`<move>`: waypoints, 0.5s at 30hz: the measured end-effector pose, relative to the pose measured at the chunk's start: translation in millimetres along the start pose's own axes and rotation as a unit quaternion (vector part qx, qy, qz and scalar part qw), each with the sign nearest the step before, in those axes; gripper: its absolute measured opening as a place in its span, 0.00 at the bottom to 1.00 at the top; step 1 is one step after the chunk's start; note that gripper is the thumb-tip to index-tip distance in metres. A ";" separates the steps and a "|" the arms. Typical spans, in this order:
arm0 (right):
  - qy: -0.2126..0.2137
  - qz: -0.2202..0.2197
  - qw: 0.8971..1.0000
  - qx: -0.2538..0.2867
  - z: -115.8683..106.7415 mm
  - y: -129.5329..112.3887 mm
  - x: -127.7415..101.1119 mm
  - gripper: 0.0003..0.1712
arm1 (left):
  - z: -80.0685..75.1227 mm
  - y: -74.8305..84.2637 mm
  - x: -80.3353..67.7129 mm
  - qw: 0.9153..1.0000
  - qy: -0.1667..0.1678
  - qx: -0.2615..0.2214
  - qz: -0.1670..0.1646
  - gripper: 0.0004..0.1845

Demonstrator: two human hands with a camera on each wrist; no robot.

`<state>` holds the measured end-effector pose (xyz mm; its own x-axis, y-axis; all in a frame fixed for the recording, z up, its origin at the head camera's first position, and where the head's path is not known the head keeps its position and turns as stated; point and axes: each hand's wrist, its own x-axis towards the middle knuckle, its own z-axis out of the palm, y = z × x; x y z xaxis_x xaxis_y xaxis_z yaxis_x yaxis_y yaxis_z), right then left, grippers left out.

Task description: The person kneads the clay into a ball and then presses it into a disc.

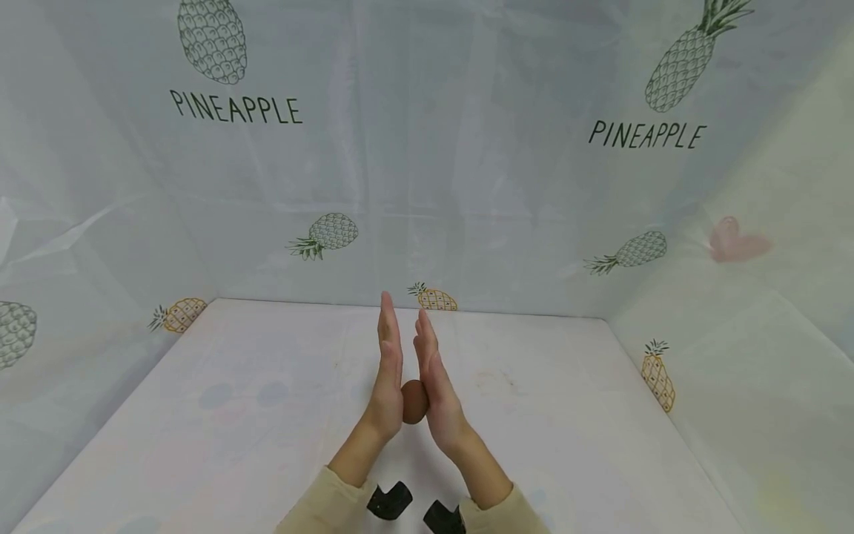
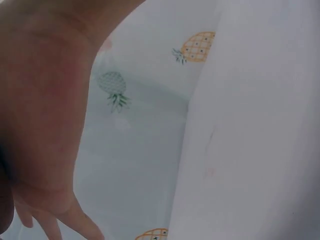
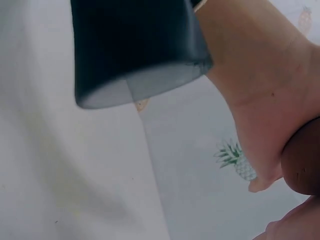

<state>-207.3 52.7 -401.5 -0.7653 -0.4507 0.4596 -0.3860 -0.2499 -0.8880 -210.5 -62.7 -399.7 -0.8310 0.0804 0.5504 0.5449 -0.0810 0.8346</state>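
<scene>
The left hand (image 1: 388, 374) stands on edge above the middle of the table (image 1: 567, 415), fingers straight and together, pointing to 12 o'clock, its palm pressed flat against a small brown ball (image 1: 414, 401). The ball is smooth, rounded and matte, like clay or dough, and sits squeezed between the heels of the two palms, just above the tabletop. The right hand (image 1: 435, 386) mirrors the left at its 3 o'clock, fingers likewise straight and angled slightly toward 11 o'clock, palm flat on the ball's other side; neither hand curls around it. In the right wrist view the ball (image 3: 301, 162) shows as a dull brown curve against the palm. Beige sleeves (image 1: 320, 504) cover both forearms. The table is white and faintly stained, walled by thin creased plastic sheeting (image 1: 467, 163) printed with pineapples (image 1: 212, 41).
</scene>
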 end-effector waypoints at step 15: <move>0.017 -0.012 0.999 -0.027 -3.8 -7.1 -1.0 0.37 | 6.5 -13.1 -3.9 0.999 -0.009 -0.007 -0.031 0.35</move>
<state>-205.8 58.1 -395.7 -0.7722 -0.4152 0.4810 -0.4318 -0.2125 -0.8766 -213.7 -55.5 -412.7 -0.8610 0.1027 0.4981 0.4908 -0.0892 0.8667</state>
